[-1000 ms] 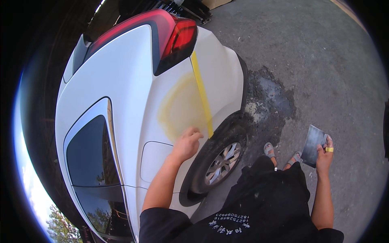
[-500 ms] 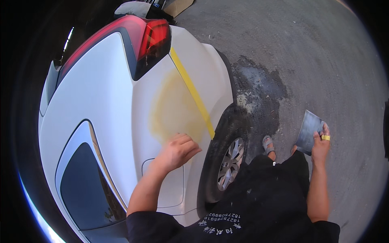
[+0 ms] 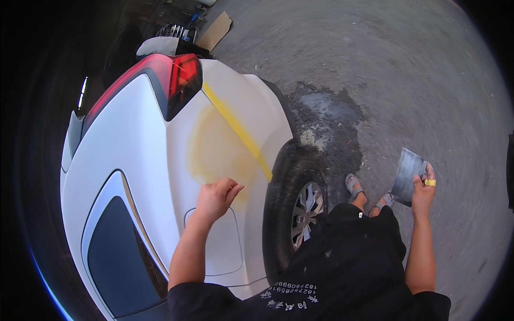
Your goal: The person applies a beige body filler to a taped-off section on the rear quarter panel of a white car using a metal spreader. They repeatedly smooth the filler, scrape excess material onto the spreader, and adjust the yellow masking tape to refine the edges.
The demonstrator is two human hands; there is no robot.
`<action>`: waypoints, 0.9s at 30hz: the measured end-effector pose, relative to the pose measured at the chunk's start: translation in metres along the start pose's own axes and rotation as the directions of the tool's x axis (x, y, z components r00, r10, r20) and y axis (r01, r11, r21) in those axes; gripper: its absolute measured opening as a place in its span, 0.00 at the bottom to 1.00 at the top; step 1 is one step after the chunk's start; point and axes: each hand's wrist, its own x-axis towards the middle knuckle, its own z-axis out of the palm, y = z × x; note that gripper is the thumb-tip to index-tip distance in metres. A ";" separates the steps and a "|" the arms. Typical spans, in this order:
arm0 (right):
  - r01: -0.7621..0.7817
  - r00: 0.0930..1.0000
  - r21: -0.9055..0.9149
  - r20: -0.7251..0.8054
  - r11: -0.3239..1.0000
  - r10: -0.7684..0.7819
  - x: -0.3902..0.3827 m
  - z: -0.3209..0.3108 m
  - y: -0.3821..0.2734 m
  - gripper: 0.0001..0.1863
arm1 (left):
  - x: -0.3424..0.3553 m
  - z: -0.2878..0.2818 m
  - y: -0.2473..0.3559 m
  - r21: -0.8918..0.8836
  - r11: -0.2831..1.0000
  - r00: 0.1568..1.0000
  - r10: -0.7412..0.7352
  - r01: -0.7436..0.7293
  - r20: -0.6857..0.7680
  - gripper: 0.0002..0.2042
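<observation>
A white car [image 3: 128, 128] fills the left side, with a hazy yellowish patch [image 3: 214, 144] on its rear panel beside a straight yellow tape strip [image 3: 235, 134]. My left hand [image 3: 217, 198] is at the lower part of the patch, above the fuel flap [image 3: 222, 251], fingers curled into a pinch; whether anything sits in them is hidden, and contact with the panel is unclear. My right hand [image 3: 423, 190] grips a thin grey rectangular sheet [image 3: 406, 168] out over the ground; a yellow band circles one finger.
The rear wheel [image 3: 304, 208] lies just right of the panel, near my sandalled feet [image 3: 354, 188]. A dark wet patch [image 3: 326, 112] marks the grey ground [image 3: 417, 80]. Beyond the tail light [image 3: 181, 75] are a cardboard sheet [image 3: 214, 31] and some clutter.
My left hand has drawn back from near the tape's lower end toward the fuel flap, its fingers more curled. The view has shifted, showing more ground and clutter behind the car.
</observation>
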 end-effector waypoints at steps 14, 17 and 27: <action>0.029 0.999 0.048 -0.031 0.998 -0.027 -0.009 -0.055 0.034 0.28 | -0.023 -0.010 0.009 0.132 0.981 0.959 -0.101 0.140 -0.265 0.06; 0.053 0.998 0.043 -0.021 0.998 -0.052 -0.006 -0.054 0.033 0.26 | -0.024 -0.012 0.003 0.156 0.983 0.947 -0.045 0.099 -0.319 0.07; 0.059 0.998 0.038 -0.006 0.998 -0.059 -0.013 -0.044 0.028 0.26 | -0.017 -0.033 -0.015 0.462 0.881 0.980 -0.001 0.095 -0.200 0.20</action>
